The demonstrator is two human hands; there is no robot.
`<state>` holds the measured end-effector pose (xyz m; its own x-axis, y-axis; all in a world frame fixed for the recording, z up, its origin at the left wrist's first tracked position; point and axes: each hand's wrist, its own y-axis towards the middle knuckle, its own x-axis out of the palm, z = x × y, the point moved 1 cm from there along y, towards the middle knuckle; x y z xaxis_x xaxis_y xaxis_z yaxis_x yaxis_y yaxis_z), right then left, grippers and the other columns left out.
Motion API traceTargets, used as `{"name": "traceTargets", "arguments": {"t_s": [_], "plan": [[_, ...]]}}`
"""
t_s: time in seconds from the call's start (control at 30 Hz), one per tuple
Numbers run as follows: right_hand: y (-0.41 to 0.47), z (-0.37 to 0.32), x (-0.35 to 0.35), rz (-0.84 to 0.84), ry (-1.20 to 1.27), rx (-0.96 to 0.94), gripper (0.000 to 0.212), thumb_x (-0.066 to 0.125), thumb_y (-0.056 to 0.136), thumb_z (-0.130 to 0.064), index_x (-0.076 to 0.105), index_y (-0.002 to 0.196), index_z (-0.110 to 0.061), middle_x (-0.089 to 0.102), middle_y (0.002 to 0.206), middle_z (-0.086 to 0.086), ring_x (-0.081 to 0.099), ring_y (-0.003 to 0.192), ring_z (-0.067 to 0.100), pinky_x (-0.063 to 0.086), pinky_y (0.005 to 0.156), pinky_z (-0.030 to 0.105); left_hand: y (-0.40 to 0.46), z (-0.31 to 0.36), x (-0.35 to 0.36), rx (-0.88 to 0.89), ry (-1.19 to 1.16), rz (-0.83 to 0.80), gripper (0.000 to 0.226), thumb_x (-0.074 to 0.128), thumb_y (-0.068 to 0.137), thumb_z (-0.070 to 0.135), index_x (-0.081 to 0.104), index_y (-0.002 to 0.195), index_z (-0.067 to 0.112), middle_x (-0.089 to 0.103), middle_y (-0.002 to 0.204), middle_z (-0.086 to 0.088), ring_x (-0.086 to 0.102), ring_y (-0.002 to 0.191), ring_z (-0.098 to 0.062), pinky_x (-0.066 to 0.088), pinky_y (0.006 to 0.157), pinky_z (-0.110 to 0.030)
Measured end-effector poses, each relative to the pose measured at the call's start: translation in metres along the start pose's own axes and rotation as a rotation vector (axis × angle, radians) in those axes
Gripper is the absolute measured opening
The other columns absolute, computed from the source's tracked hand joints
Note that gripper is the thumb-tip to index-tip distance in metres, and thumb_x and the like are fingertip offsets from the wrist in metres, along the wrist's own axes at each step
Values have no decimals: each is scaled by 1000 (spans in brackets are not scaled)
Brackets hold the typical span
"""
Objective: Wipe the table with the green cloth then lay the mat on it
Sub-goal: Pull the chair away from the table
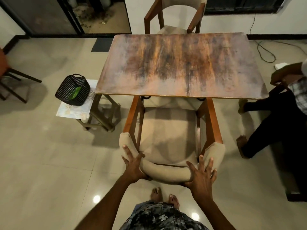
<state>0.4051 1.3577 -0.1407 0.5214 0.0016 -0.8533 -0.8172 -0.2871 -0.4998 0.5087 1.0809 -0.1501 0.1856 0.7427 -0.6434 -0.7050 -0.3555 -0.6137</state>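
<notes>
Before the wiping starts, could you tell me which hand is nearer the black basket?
Left. The left hand grips the chair back below-right of the black basket; the right hand is farther right.

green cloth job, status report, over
Left hand and right hand both gripping the chair backrest. Green cloth untouched in the black basket left of the table. Chair blocks the near edge.
</notes>
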Motion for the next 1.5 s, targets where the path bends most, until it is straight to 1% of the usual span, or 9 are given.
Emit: {"name": "traceTargets", "arguments": {"t_s": [0.2,0.4,0.5,0.6,0.73,0.8,0.87,1.1,1.5], "plan": [[0,-3,-4,-39,-28,-6,100,75,80,-75,30,165,-46,-13,181,8,-29,160,46,1,130,71,7,-2,-3,-42,54,-67,123,102,66,42,29,165,32,-78,123,2,-45,143,-60,4,131,-67],[0,-7,-11,-78,-61,-17,94,78,80,-72,37,160,-45,-4,181,9,-25,161,48,-2,129,74,7,7,-3,-135,119,-84,135,99,69,46,9,169,39,-73,138,-11,-27,154,-62,22,129,-67],[-1,-5,-13,-106,-44,-36,94,79,82,-69,36,162,-42,-4,180,12,-25,161,50,-4,127,75,5,26,-10,-324,-31,20,134,87,87,43,-21,166,41,-34,171,-22,-2,161,-56,24,128,-67],[-2,-1,-21,-143,-41,-77,95,78,83,-67,35,163,-39,-1,180,11,-21,161,51,-2,126,76,2,48,-21,-412,96,71,103,53,110,46,-30,164,17,-10,174,-30,8,162,-54,30,125,-66],[0,12,-48,-193,63,-111,73,68,96,-63,47,156,-28,30,172,7,9,164,45,22,127,66,12,62,-26,-193,632,-66,76,43,114,39,-2,173,20,-6,177,-28,-1,164,-51,22,123,-76],[3,20,-69,-129,195,-44,60,55,105,-61,57,146,-17,54,152,13,46,148,37,45,117,50,20,78,-34,-90,755,-297,89,52,110,49,-4,172,18,-5,178,-24,-4,166,-45,13,130,-68],[7,27,-94,-18,253,20,59,47,109,-61,58,141,-13,63,139,13,61,130,33,52,107,44,25,103,-39,86,823,-397,115,70,97,58,-9,172,22,-12,178,-22,-12,166,-42,5,131,-66],[7,71,-169,193,104,53,56,43,112,-52,43,154,-14,60,144,16,61,129,36,52,102,45,36,210,-44,390,722,-20,95,54,108,52,-5,173,16,-26,175,-21,-24,163,-38,6,130,-65],[12,177,-212,260,-3,123,48,46,113,-41,41,153,-14,58,144,16,61,128,37,53,102,48,25,330,1,463,637,176,91,54,110,39,-7,172,12,-22,176,-20,-21,164,-39,3,130,-66]]}}
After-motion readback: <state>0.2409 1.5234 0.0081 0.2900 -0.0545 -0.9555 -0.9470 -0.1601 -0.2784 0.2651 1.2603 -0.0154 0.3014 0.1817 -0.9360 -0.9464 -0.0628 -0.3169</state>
